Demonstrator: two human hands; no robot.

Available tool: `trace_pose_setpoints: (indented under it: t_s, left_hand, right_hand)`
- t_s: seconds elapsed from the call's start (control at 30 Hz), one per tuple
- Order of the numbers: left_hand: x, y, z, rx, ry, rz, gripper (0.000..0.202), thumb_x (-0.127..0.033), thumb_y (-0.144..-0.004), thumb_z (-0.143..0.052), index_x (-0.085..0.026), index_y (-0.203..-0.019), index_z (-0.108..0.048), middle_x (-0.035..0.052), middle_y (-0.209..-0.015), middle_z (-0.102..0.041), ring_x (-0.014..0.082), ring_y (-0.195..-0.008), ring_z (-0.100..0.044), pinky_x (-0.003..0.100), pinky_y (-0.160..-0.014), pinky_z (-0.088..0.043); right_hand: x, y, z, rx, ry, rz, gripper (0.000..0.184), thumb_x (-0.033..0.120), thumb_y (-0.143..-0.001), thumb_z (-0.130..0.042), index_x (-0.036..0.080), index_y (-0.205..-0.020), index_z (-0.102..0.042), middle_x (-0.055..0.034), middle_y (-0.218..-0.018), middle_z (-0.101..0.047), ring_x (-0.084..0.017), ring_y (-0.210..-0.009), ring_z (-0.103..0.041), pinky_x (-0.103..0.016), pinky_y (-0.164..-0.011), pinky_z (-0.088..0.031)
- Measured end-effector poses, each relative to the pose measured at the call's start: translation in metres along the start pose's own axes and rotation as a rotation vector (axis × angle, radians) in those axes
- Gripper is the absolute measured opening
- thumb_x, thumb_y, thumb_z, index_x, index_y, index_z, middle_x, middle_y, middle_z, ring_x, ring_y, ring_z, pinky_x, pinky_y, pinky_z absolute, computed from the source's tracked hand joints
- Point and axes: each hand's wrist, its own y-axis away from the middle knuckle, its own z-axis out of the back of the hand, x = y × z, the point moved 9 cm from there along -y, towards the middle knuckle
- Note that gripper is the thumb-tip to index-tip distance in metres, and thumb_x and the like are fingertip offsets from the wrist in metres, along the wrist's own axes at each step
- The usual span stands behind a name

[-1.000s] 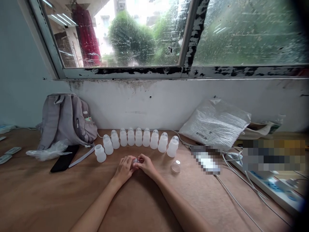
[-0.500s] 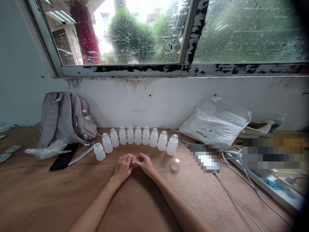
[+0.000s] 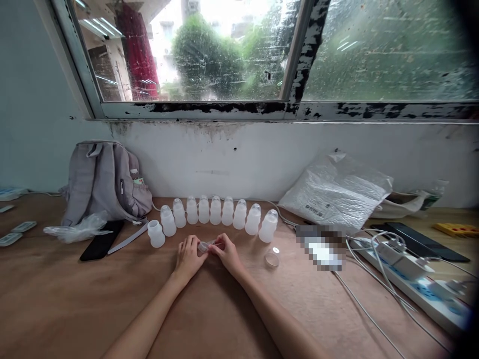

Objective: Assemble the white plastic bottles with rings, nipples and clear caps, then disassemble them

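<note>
My left hand point(image 3: 188, 257) and my right hand point(image 3: 226, 253) meet at the middle of the wooden table point(image 3: 75, 299). Together they pinch a small clear plastic piece point(image 3: 206, 245) between their fingertips. Just beyond them a curved row of several small white plastic bottles point(image 3: 215, 213) stands, from an uncapped one point(image 3: 156, 234) at the left to a tilted one point(image 3: 268, 227) at the right. A clear round cap point(image 3: 272, 257) lies on the table to the right of my right hand.
A grey backpack point(image 3: 105, 182) leans on the wall at the left, with a crumpled clear bag point(image 3: 75, 230) and a black phone point(image 3: 101, 241) before it. A white plastic sack point(image 3: 335, 192) lies at the right. A power strip point(image 3: 419, 281) and white cables point(image 3: 366, 304) cross the right side.
My hands have stayed together at the same spot. The clear piece now shows more between the fingertips. The camera has shifted slightly.
</note>
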Motion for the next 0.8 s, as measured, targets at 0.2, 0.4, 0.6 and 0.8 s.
trace_pose_setpoints:
  t_s: [0.2, 0.4, 0.6, 0.8]
  left_hand:
    - [0.011, 0.001, -0.006, 0.010, -0.041, 0.065, 0.029, -0.040, -0.073, -0.053, -0.020, -0.094, -0.054, 0.0084, -0.102, -0.053, 0.0248, -0.096, -0.049, 0.039, -0.081, -0.035]
    - [0.015, 0.003, -0.010, 0.013, -0.055, 0.085, 0.042, -0.022, -0.072, -0.050, -0.019, -0.114, -0.046, 0.0121, -0.114, -0.051, 0.0277, -0.104, -0.046, 0.043, -0.085, -0.033]
    - [0.003, 0.003, -0.011, 0.037, -0.061, -0.037, 0.041, -0.022, -0.076, -0.046, -0.023, -0.117, -0.046, 0.0100, -0.121, -0.048, 0.0264, -0.110, -0.042, 0.044, -0.088, -0.032]
    - [0.003, 0.006, -0.004, 0.000, -0.123, -0.007, 0.027, -0.025, -0.077, -0.046, -0.017, -0.101, -0.055, 0.0140, -0.115, -0.052, 0.0298, -0.109, -0.042, 0.048, -0.090, -0.029]
  right_hand:
    - [0.010, 0.002, 0.012, -0.115, 0.065, 0.062, 0.016, 0.033, -0.070, -0.056, 0.021, -0.078, -0.049, -0.0004, -0.071, -0.056, -0.015, -0.064, -0.055, -0.026, -0.060, -0.045]
    - [0.025, 0.009, 0.021, -0.227, 0.287, 0.144, 0.019, 0.017, -0.072, -0.046, 0.019, -0.083, -0.060, -0.0057, -0.084, -0.054, -0.017, -0.073, -0.053, -0.028, -0.065, -0.044]
    - [0.018, 0.010, 0.019, -0.241, 0.559, 0.148, 0.034, 0.006, -0.062, -0.043, 0.019, -0.090, -0.058, -0.0074, -0.086, -0.056, -0.023, -0.083, -0.048, -0.036, -0.076, -0.039]
    - [0.005, 0.004, 0.019, -0.224, 0.593, 0.082, 0.038, 0.008, -0.062, -0.043, 0.017, -0.098, -0.052, -0.0060, -0.084, -0.059, -0.022, -0.081, -0.048, -0.035, -0.073, -0.038]
